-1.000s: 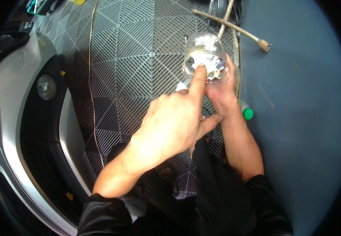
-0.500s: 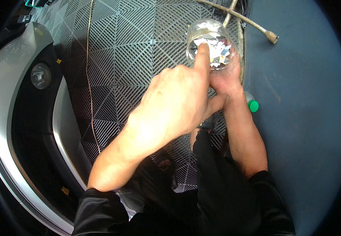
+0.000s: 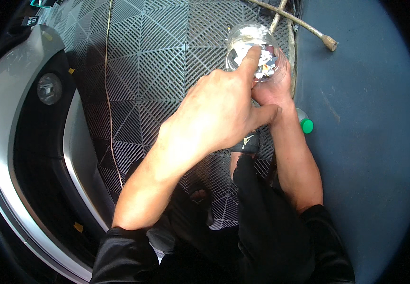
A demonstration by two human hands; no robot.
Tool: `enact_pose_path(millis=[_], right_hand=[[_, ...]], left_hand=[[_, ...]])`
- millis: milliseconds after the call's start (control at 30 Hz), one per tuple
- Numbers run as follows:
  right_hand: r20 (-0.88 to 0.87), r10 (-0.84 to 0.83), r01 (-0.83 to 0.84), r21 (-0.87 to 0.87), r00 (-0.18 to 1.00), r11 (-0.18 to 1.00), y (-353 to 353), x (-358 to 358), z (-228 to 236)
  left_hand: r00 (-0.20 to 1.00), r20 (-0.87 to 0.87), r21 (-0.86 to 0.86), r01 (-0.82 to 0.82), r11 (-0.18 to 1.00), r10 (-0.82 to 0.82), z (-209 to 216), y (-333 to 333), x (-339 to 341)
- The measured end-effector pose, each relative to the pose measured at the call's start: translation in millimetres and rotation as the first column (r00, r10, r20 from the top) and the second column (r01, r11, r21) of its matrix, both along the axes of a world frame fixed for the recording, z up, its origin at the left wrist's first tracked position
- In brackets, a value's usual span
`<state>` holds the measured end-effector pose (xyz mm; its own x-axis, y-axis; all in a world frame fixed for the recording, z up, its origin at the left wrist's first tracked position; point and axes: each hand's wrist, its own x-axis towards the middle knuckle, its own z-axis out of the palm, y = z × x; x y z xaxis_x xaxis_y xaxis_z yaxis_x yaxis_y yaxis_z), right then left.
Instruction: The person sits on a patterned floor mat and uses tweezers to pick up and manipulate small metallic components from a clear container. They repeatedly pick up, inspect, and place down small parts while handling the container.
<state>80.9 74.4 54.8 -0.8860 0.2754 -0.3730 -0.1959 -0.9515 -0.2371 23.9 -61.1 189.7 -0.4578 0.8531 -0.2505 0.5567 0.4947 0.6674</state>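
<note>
A clear round tub with small white, silvery and coloured scraps inside is in front of me at the upper middle. My right hand cups it from below and the near right side, its fingers partly seen through the clear wall. My left hand reaches across from the left, its index finger extended over the mouth of the tub toward the scraps. The left thumb is spread toward my right wrist. The other left fingers are mostly hidden, and I cannot tell whether the index fingertip touches the scraps.
A rusty cross-shaped lug wrench lies at the upper right. Beside my right forearm is a bottle with a green cap. A silver and black car bumper fills the left. A thin cord crosses the grated floor; a dark blue surface spans the right.
The left hand and its index finger have shifted slightly right over the tub. The scraps look rearranged. The right hand still holds the tub, almost in the same place.
</note>
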Motion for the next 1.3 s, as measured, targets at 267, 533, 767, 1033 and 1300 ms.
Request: enact_pose_path(millis=[267,533,767,1033,1300], right_hand=[[-0.012,0.000,0.001,0.088,1.000,0.996,-1.7,-1.4,1.3],[-0.180,0.064,-0.056,0.050,0.982,0.997,-0.2,1.1,-2.0],[-0.278,0.068,-0.055,0.056,0.958,0.997,-2.0,2.6,-6.8],[-0.140,0.088,-0.085,0.023,0.986,0.996,0.2,1.2,-11.7],[-0.119,0.064,-0.057,0.064,0.991,0.996,3.4,4.5,-19.1]], left_hand=[[0.999,0.049,-0.091,0.013,0.996,-0.009,16.3,-8.6,3.6],[0.999,-0.018,-0.052,-0.031,0.998,0.031,12.3,-7.6,-3.8],[0.999,-0.046,-0.109,0.009,0.994,-0.015,3.5,-3.6,-3.1],[1.000,0.011,-0.129,0.007,0.992,-0.005,14.1,-6.1,-2.4],[0.999,-0.027,-0.168,0.019,0.986,-0.024,4.3,2.5,-1.0]])
